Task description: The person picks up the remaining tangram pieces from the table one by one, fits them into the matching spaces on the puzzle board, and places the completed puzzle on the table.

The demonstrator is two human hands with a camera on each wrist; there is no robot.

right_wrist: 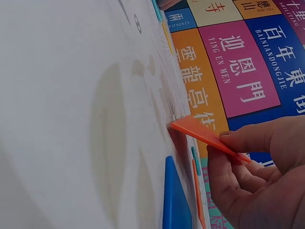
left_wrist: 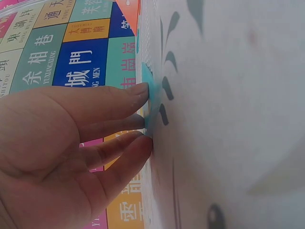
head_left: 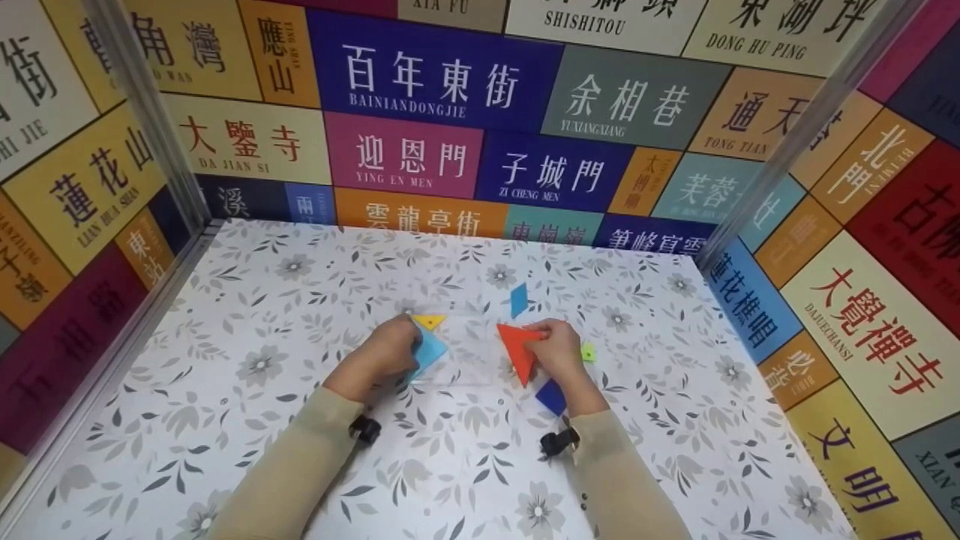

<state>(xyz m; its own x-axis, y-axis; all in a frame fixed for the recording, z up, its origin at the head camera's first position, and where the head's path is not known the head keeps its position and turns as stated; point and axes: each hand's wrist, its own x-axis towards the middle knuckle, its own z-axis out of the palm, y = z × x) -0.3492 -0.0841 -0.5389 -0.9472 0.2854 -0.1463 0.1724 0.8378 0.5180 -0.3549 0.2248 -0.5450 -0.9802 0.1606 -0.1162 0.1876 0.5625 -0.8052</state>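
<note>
My left hand [head_left: 382,349] is on a light blue triangle [head_left: 430,351] low at the tabletop, thumb and fingertips at its edge in the left wrist view. A small yellow triangle [head_left: 430,322] lies just beyond those fingers. With thumb and fingers, my right hand [head_left: 561,349] pinches an orange-red triangle [right_wrist: 200,132], which is tilted, one corner close to the surface. Near that hand are a dark blue piece [head_left: 551,397], a partly covered lime green piece [head_left: 589,352] and a blue parallelogram [head_left: 519,300]. An orange edge [right_wrist: 198,195] also shows below the right hand.
A faint clear, square-looking outline [head_left: 472,384] lies between the hands on the floral tabletop [head_left: 480,465]. Panels with coloured street-name signs [head_left: 427,75] rise along the back and both sides. Black straps [head_left: 366,430] sit at the wrists.
</note>
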